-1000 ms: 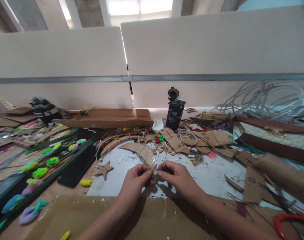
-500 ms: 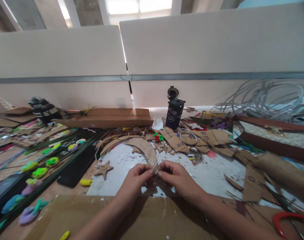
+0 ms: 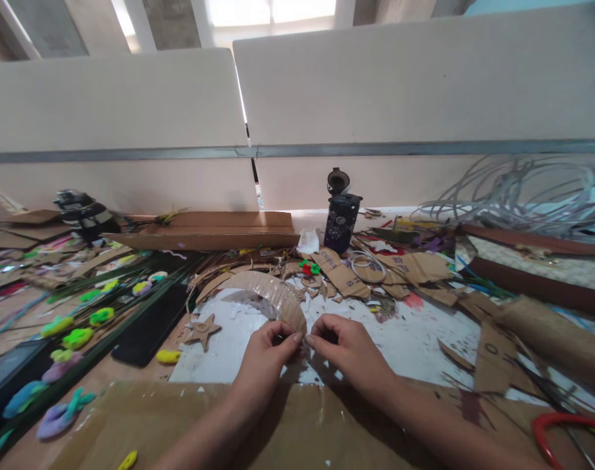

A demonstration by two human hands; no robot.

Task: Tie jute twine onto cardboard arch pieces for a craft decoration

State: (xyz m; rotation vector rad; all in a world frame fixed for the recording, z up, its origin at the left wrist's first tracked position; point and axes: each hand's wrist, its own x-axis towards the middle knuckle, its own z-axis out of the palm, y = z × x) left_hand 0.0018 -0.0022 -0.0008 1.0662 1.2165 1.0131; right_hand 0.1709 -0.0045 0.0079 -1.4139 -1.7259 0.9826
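Note:
A curved, crescent-shaped piece of cardboard [image 3: 274,292] with a shiny, tape-like surface is held over the white board [image 3: 219,362]. My left hand [image 3: 268,356] pinches its near end between thumb and fingers. Close beside it, my right hand [image 3: 346,349] has thumb and forefinger pressed together at the edge of that end; whatever lies between those fingertips is too small to make out. To the left of the crescent lies a cardboard star [image 3: 204,331]. Under my forearms is a large brown cardboard sheet [image 3: 297,431].
A dark bottle [image 3: 340,222] with its lid up stands at the back. Left are a black phone [image 3: 148,329] and fuzzy coloured shapes [image 3: 77,337]. Right are a cardboard tube [image 3: 554,336], red-handled scissors [image 3: 539,431] and a handbag [image 3: 537,267]. Cardboard scraps [image 3: 344,273] lie behind.
The crescent has turned in my left hand, its far end swinging left and its near part lying lower. Both hands stay close together in nearly the same place.

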